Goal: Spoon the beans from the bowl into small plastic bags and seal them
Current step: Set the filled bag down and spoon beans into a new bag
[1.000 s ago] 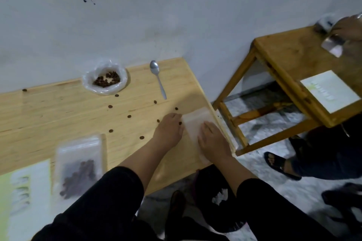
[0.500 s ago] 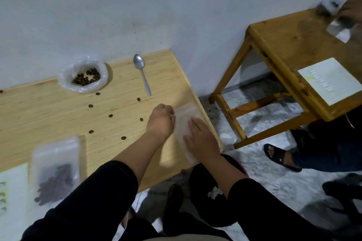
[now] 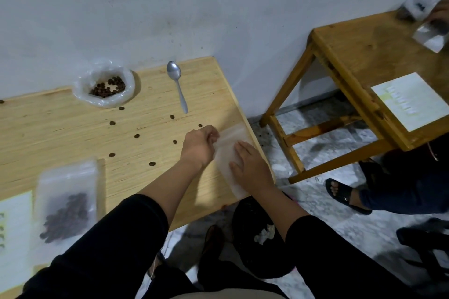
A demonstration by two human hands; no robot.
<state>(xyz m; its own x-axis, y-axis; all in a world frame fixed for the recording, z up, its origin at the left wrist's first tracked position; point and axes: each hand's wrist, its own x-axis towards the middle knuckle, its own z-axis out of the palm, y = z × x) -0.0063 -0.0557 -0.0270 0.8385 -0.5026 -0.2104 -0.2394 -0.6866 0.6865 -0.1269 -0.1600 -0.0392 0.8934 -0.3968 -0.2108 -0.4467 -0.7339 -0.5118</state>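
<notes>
An empty small plastic bag point(image 3: 227, 143) lies flat near the right edge of the wooden table point(image 3: 60, 133). My right hand point(image 3: 251, 168) rests flat on it with straight fingers. My left hand point(image 3: 200, 144) pinches the bag's upper left edge with curled fingers. A bowl lined with plastic point(image 3: 105, 86) holds dark beans at the back by the wall. A metal spoon point(image 3: 178, 85) lies on the table to the bowl's right. A filled bag of beans point(image 3: 65, 204) lies at the front left.
Several loose beans point(image 3: 137, 136) are scattered across the table. A white paper sheet point(image 3: 14, 238) lies at the far left. A second wooden table point(image 3: 359, 56) with a paper sheet stands right, where another person sits, foot in a sandal point(image 3: 345, 198).
The view shifted slightly. My left hand's fingers have curled onto the bag's edge, and my right hand stays flat on the bag.
</notes>
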